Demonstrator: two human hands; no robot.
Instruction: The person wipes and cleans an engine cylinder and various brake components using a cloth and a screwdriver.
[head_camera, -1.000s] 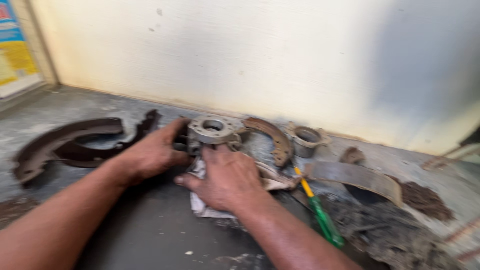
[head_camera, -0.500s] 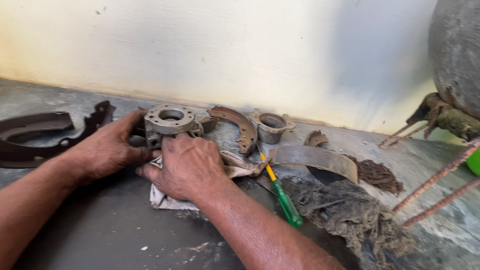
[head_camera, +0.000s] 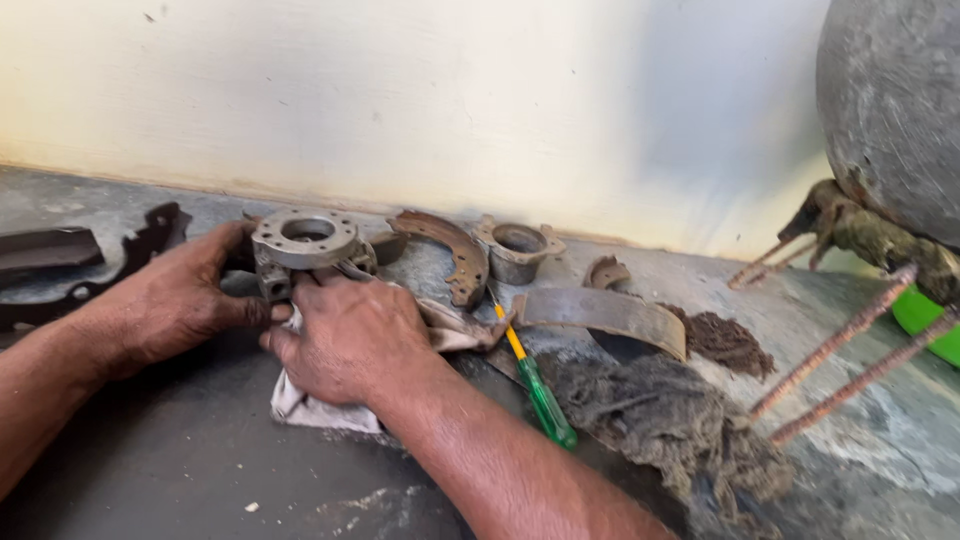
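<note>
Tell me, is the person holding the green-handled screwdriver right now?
No, the screwdriver lies on the bench to the right, while both the left hand and right hand are on the round metal part.

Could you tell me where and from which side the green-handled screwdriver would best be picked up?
Probably by its green handle, from above. The screwdriver lies flat on the bench, its handle end toward the person. Its yellow shaft end points under the curved brake shoe and beside the rag, so the fingers have less room there.
</note>
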